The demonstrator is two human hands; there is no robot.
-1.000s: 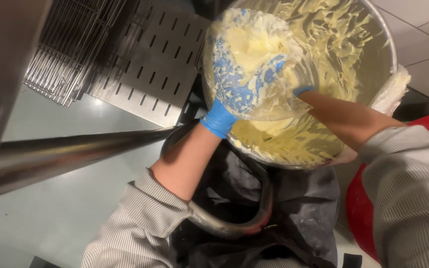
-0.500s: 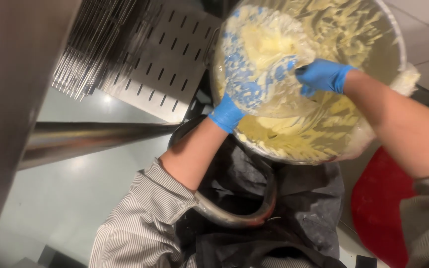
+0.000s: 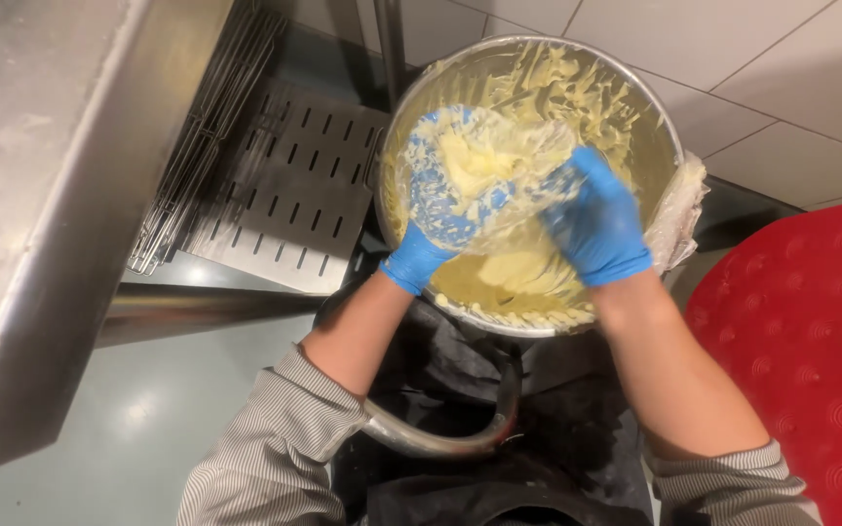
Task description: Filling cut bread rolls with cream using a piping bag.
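Left hand (image 3: 440, 209) is cupped under a big lump of pale yellow butter (image 3: 484, 166), glove smeared with it, and the right hand (image 3: 596, 219) now presses on the lump's side, closer than a moment ago. It's all over the steel bowl (image 3: 665, 127). Perforated tray (image 3: 289, 190) and wire racks (image 3: 202, 127) sit left, steel surface (image 3: 41, 195) beyond, red mat (image 3: 811, 331) right.

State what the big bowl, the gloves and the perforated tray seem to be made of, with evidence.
Bowl: apparently stainless steel, shiny grey rim. Gloves on left hand and right hand: thin blue, likely nitrile or similar. Perforated tray: dull grey sheet metal, slotted.
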